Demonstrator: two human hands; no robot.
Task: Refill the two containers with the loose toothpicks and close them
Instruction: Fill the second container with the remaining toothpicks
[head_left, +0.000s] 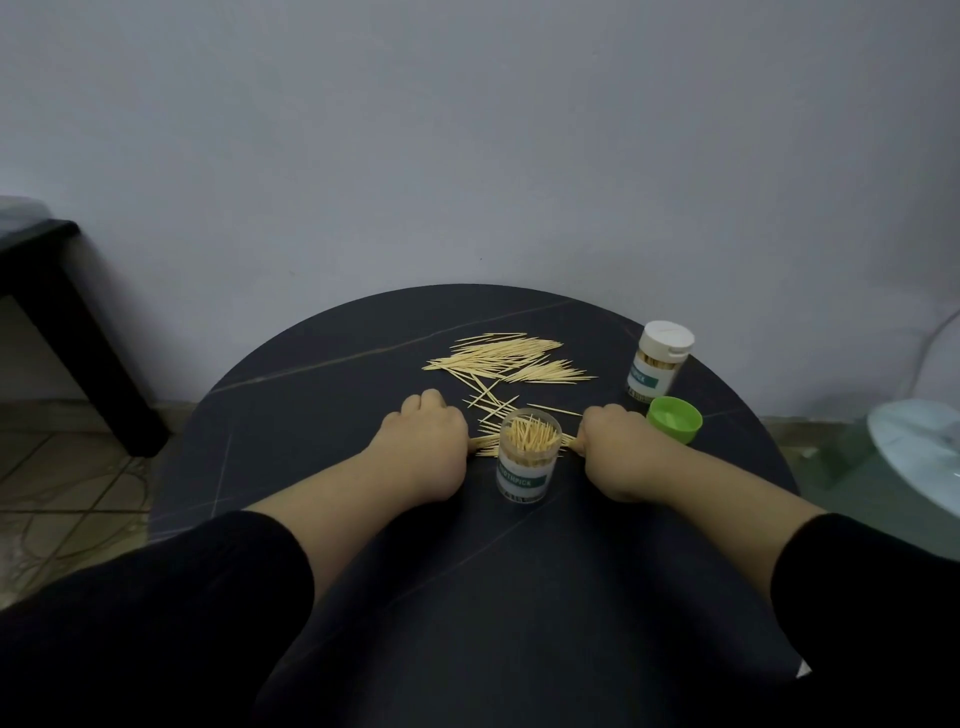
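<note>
Although the capped container (658, 364), at two o'clock from the middle of the table (311, 395), stands filled and closed under its white top, the task looks only about half done. The open container (527, 457) stands upright near the centre, crowded with toothpicks on end but lidless. Its green lid (674, 418) lies on the table toward two o'clock from it, just in front of the capped one. The left hand (423, 441), at nine o'clock of the open container, and the right hand (618, 447), at three o'clock, each have their fingers curled in on one end of a bundle (483, 444) lying flat just behind that container. The container hides the middle, so it is probably one bundle, not certainly. A wide scatter of loose toothpicks (504, 358) lies at twelve o'clock. Still to come, I judge: loading the bundle, gathering the scatter, and pressing on the green lid.
</note>
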